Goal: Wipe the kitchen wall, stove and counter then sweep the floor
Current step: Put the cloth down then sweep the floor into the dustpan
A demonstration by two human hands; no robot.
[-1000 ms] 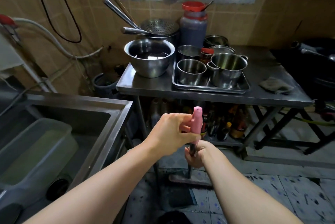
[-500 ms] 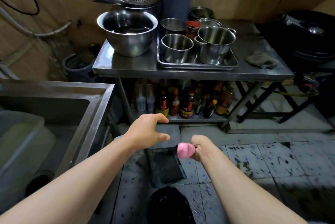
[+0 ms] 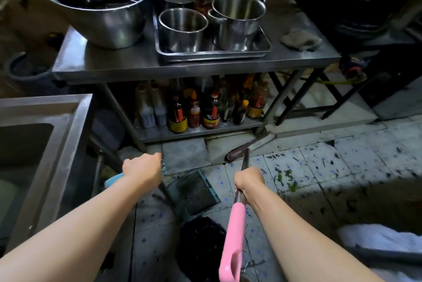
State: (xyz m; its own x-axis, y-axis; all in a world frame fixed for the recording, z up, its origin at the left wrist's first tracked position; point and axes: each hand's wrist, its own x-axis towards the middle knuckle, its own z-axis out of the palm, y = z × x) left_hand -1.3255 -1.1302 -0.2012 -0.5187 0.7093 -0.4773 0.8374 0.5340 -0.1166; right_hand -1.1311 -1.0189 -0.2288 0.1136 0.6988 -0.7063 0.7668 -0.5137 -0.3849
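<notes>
In the head view we saw the right hand [image 3: 249, 180] clenched around the broom handle [image 3: 233, 233], whose pink end ran near toward the camera. The broom head [image 3: 251, 146] lay on the tiled floor [image 3: 342, 167] just in front of the steel table [image 3: 182, 67], near its lower shelf of bottles [image 3: 198, 110]. The left hand [image 3: 142, 170] was curled into a fist over a blue-handled thing [image 3: 113, 180] we could not identify. A dark dustpan [image 3: 194, 192] lay between both hands. A sink [image 3: 45, 126] stood left
</notes>
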